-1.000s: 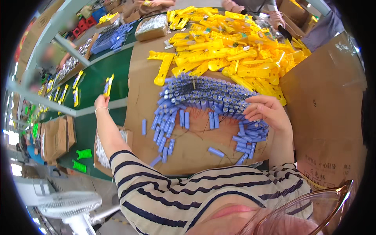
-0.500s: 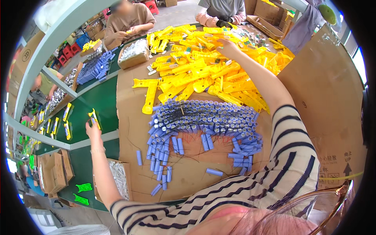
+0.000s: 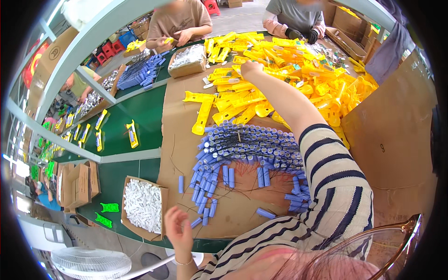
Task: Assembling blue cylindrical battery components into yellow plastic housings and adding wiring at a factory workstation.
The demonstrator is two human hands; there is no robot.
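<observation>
My left hand (image 3: 179, 228) is raised beside the box of small white parts (image 3: 143, 205). Its fingers are loosely bent and apart, with nothing visible in them. At the far side, my right hand (image 3: 252, 69) reaches into the heap of yellow plastic shells (image 3: 280, 79), touching its left part; the fingertips are hidden. One yellow shell with a blue cylinder in it (image 3: 132, 134) lies on the green belt (image 3: 114, 126). Between me and the heap are stacked blue cylindrical cells with thin wires (image 3: 252, 142), with several loose ones in front.
Two green plastic pieces (image 3: 109, 207) lie left of the white-parts box. A box of silvery parts (image 3: 187, 60) stands beyond the belt frame (image 3: 130, 156). Tall cardboard (image 3: 392, 126) walls the right side. Two co-workers sit across; one wears dark gloves (image 3: 303, 35). A white fan (image 3: 91, 262) stands lower left.
My left hand has let go of the yellow shell on the belt and drawn back toward me. My right hand has shifted left over the heap. The view has swung left.
</observation>
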